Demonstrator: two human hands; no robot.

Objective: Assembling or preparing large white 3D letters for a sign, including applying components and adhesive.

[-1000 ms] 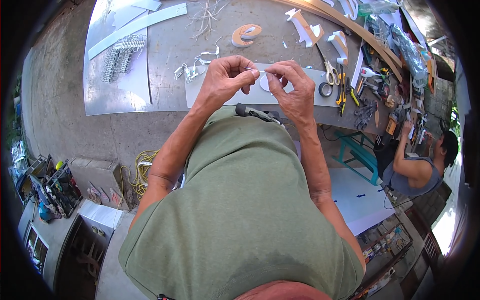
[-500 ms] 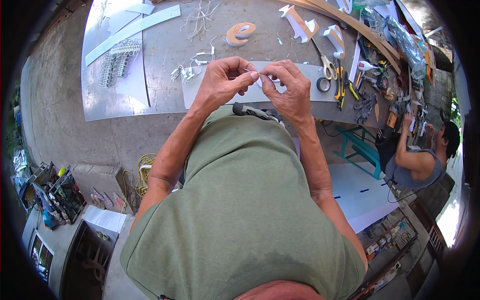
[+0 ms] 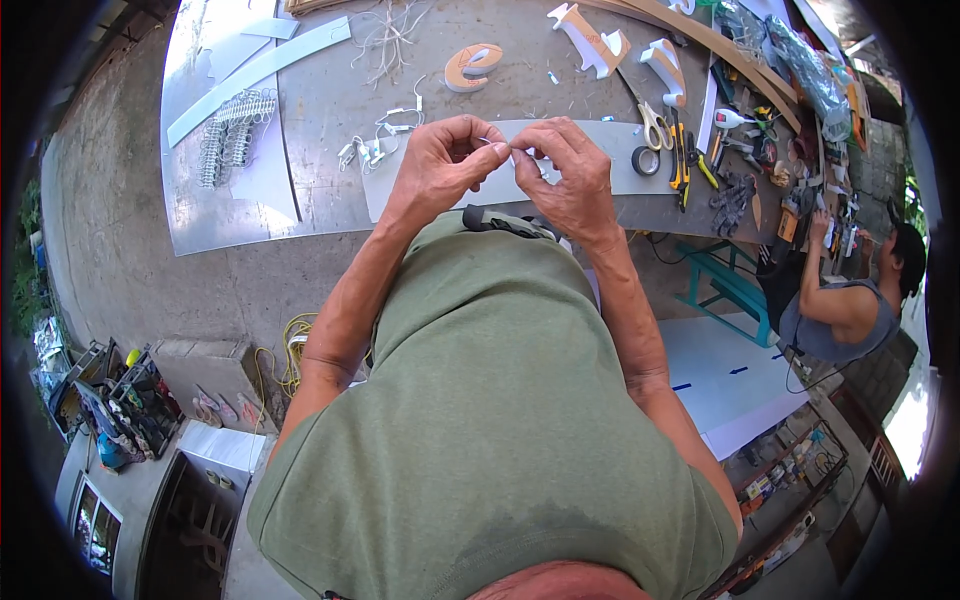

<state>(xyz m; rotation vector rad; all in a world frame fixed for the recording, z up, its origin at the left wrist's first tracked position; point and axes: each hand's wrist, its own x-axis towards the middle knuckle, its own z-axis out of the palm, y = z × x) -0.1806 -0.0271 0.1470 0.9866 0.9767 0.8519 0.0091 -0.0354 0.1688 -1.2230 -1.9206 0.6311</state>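
Observation:
My left hand (image 3: 440, 165) and my right hand (image 3: 562, 172) meet above the grey worktable (image 3: 330, 120), fingertips pinched together on a small white piece (image 3: 503, 151) held between them. Most of that piece is hidden by my fingers. Under my hands lies a pale grey flat sheet (image 3: 610, 160). Just left of my left hand is a cluster of small white wired parts (image 3: 375, 145).
An orange-and-white letter shape (image 3: 472, 64) and more white letter shapes (image 3: 595, 40) lie farther back. Scissors (image 3: 655, 125), a black tape roll (image 3: 646, 160) and yellow-handled pliers (image 3: 680, 160) sit to the right. Wire coils (image 3: 228, 135) lie left. Another person (image 3: 850, 300) works at right.
Both hands stay pinched on the small white piece; they have shifted slightly on the table while the view dips a little.

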